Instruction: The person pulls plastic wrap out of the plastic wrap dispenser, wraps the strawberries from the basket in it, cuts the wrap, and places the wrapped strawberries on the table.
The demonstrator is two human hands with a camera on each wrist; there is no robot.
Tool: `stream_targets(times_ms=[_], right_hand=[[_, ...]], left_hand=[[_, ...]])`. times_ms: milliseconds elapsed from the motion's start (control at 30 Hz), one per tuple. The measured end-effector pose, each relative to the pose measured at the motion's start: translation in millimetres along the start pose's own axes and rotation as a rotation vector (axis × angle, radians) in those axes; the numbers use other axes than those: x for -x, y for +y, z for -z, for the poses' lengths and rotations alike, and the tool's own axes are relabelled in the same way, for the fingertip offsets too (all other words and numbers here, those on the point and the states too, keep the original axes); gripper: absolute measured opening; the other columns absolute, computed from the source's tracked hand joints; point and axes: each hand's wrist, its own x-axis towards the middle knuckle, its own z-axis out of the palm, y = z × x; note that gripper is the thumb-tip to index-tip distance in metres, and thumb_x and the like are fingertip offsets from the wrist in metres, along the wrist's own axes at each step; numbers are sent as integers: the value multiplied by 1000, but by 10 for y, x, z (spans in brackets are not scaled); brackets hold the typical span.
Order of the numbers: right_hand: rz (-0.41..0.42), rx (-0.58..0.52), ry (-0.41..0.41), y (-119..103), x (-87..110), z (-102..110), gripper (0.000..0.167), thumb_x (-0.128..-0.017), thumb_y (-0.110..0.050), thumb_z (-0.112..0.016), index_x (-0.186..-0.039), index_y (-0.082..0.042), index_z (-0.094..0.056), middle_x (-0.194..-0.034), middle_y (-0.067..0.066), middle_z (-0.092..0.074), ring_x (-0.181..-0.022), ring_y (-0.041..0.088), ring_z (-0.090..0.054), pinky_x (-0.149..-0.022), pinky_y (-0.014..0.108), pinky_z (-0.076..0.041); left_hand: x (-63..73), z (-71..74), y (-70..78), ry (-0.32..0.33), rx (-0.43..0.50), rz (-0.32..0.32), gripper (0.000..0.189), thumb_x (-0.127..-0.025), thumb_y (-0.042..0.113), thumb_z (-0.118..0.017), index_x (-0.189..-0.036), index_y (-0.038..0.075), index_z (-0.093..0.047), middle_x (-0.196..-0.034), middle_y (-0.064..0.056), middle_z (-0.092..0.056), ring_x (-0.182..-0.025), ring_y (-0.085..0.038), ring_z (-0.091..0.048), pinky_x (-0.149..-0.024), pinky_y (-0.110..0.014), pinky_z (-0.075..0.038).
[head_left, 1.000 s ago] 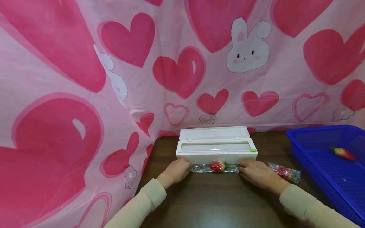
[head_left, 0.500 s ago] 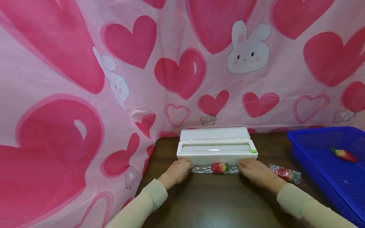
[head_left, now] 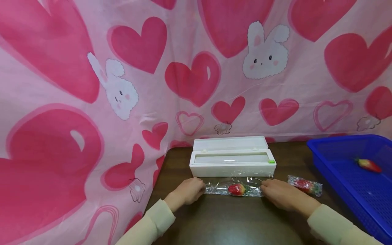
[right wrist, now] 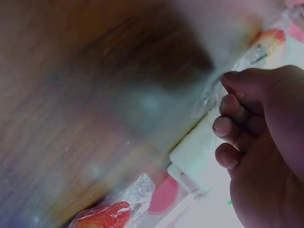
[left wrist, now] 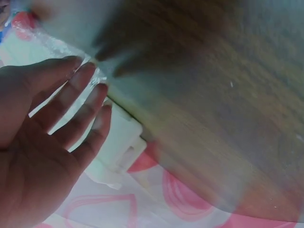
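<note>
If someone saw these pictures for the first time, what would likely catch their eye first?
Likely the pink heart-patterned backdrop behind the table. Next, perhaps, the red strawberry in clear film between the left hand and right hand, then the blue basket at the right.

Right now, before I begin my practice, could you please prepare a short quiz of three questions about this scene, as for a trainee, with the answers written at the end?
1. Multiple choice. Where does the bare strawberry lie?
A) on the table
B) in the blue basket
C) on the floor

2. True or false. The lid of the white box is open.

3. Short answer. What do the left hand and the right hand pinch, and what lies between them?

Key:
1. B
2. True
3. The clear film; a red strawberry lies between the hands.
</note>
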Motion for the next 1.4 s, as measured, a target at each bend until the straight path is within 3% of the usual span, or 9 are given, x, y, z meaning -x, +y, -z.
stream_targets(times_ms=[267,467,600,667,833,967,1067,1267,1400], right_hand=[[19,-113,73,-119,160,64,24,-84,-13,-78,-82,-27,-58,-86,-18,-47,-79,6,-47,-66,33,-45],[22,-187,64,-175,283,14,27,-82,-17,-81,-84,-30,-57,-89,-20,-44,-80,1,-45,-66,32,-45],[-27,-153,101,-234,358,2,28,-79,-29,-85,-91,-28,-59,-93,-18,-47,-81,0,-43,-64,30,-43],[-70,-97,137,-282,368,1,34,-76,-36,-87,-95,-27,-61,-96,-16,-51,-81,2,-46,-66,33,-45],[-94,61,176,-379,293,-31,39,-69,-36,-89,-96,-20,-66,-96,-6,-60,-85,16,-59,-69,39,-47],[-69,127,183,-387,268,-83,28,-68,-20,-87,-86,-20,-66,-87,-6,-58,-81,20,-58,-64,34,-40],[-85,108,219,-359,315,-118,26,-67,-13,-85,-78,-23,-65,-81,-11,-53,-75,14,-53,-59,31,-37],[-104,0,306,-284,432,-129,29,-69,-6,-87,-83,-24,-69,-89,-13,-57,-77,9,-55,-61,32,-47],[-145,-91,309,-257,496,-115,28,-73,-7,-87,-87,-24,-71,-95,-12,-61,-82,7,-59,-65,33,-51]], left_hand=[[176,94,158,-46,37,-12,20,-90,11,-74,-74,20,-66,-67,13,-55,-63,-5,-50,-60,-25,-45],[294,92,245,-67,10,-35,24,-86,14,-76,-71,22,-59,-64,15,-49,-61,-3,-46,-56,-24,-40],[361,75,278,-53,-12,-16,20,-83,20,-82,-76,22,-63,-67,15,-51,-62,-3,-47,-57,-24,-40],[390,66,296,-36,-21,-2,16,-82,23,-84,-87,20,-69,-76,13,-58,-69,-4,-53,-62,-26,-45],[389,31,332,7,-34,-7,35,-81,26,-86,-113,18,-73,-101,8,-64,-84,-8,-60,-72,-30,-53],[352,-29,311,70,-17,-57,15,-85,14,-80,-98,18,-74,-88,9,-60,-75,-5,-56,-65,-25,-49],[339,-69,270,98,30,-86,9,-89,9,-75,-88,18,-72,-84,10,-60,-75,-3,-56,-65,-22,-49],[339,-95,171,99,231,-82,7,-94,7,-71,-94,13,-70,-89,8,-61,-80,-3,-58,-75,-22,-51],[327,-96,124,83,354,-61,6,-97,7,-67,-97,12,-67,-85,10,-61,-76,-2,-54,-72,-20,-49]])
